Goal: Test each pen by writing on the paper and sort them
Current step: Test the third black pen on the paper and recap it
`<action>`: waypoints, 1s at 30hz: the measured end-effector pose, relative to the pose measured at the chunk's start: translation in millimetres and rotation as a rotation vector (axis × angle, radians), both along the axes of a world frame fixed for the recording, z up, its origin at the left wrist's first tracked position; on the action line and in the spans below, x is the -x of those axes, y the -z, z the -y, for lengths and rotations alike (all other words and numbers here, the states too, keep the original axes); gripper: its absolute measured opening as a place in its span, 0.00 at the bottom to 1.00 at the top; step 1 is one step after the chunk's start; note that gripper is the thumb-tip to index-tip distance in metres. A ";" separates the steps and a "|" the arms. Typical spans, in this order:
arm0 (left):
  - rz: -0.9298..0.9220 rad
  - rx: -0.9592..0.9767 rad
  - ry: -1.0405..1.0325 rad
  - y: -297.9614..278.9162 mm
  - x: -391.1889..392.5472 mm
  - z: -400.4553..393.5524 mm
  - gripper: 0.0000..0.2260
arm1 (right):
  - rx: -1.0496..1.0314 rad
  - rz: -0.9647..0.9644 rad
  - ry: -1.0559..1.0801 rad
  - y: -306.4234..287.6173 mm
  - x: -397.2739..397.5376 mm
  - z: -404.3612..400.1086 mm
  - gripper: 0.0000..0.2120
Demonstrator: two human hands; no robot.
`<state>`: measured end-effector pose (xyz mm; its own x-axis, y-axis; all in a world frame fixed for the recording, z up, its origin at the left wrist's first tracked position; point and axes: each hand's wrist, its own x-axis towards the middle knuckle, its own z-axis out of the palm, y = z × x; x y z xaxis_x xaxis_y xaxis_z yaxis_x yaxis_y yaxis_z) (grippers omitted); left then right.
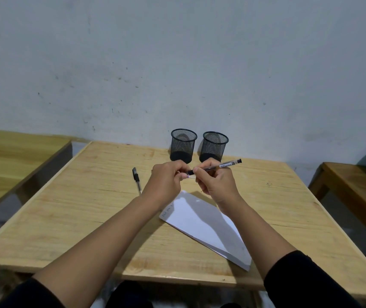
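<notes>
Head view showed both hands raised above a wooden table point(66, 218). Nearest, below the grip, lay a white sheet of paper point(204, 223) with faint writing at its left corner. The right hand point(216, 181) held a black-ink gel pen point(216, 168) by its barrel, fingers curled round it. The left hand point(166, 177) pinched that pen's near end. Left of the grip, a second capped pen point(137, 180) lay flat. Beyond the grip stood two black mesh pen cups point(183, 145), side by side.
</notes>
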<state>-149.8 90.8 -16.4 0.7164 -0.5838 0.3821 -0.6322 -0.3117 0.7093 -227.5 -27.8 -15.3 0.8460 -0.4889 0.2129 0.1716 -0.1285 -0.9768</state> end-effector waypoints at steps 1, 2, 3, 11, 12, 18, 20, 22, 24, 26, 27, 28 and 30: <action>-0.002 -0.009 0.005 2.1 0.6 -1.9 0.08 | 0.006 -0.006 -0.003 3.2 1.2 -1.2 0.04; -0.007 -0.018 0.008 4.5 1.0 -4.4 0.08 | 0.011 -0.019 -0.010 6.3 2.1 -2.0 0.03; -0.012 -0.024 0.010 6.5 1.0 -6.8 0.08 | 0.011 -0.041 -0.022 8.6 2.4 -2.6 0.03; 0.012 -0.071 -0.103 -4.0 -32.5 -31.7 0.08 | -0.026 -0.018 0.134 2.2 6.7 1.4 0.05; 0.007 -0.058 -0.124 -6.0 -37.9 -35.8 0.08 | 0.037 -0.051 0.128 3.2 8.3 -0.4 0.04; -0.112 0.104 -0.180 -15.6 -52.6 -46.9 0.09 | 0.406 -0.212 0.198 21.7 0.1 -37.2 0.04; -0.187 0.208 -0.213 -12.2 -54.5 -50.4 0.13 | 0.419 -0.204 0.245 29.1 -6.0 -51.6 0.04; -0.217 0.243 -0.279 -2.4 -56.0 -54.6 0.15 | 0.401 -0.200 0.294 36.1 -13.5 -64.4 0.04; -0.232 0.206 -0.361 13.9 -55.6 -57.8 0.14 | 0.367 -0.216 0.340 40.8 -20.8 -73.7 0.04; -0.261 0.118 -0.434 35.3 -54.9 -62.0 0.13 | 0.319 -0.251 0.361 43.6 -28.5 -80.8 0.04; -0.255 0.053 -0.459 48.2 -56.1 -65.1 0.13 | 0.302 -0.276 0.370 45.2 -32.4 -83.9 0.04; -0.228 -0.027 -0.469 60.4 -58.0 -68.7 0.14 | 0.293 -0.298 0.382 47.0 -36.2 -87.1 0.05; -0.138 -0.172 -0.465 80.3 -62.0 -75.2 0.15 | 0.291 -0.328 0.413 50.9 -42.8 -93.9 0.06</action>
<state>-87.8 166.0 -96.6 0.9521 -0.2377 0.1922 -0.3033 -0.6575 0.6897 -184.7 66.1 -66.3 0.6424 -0.7520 0.1474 -0.2538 -0.3903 -0.8850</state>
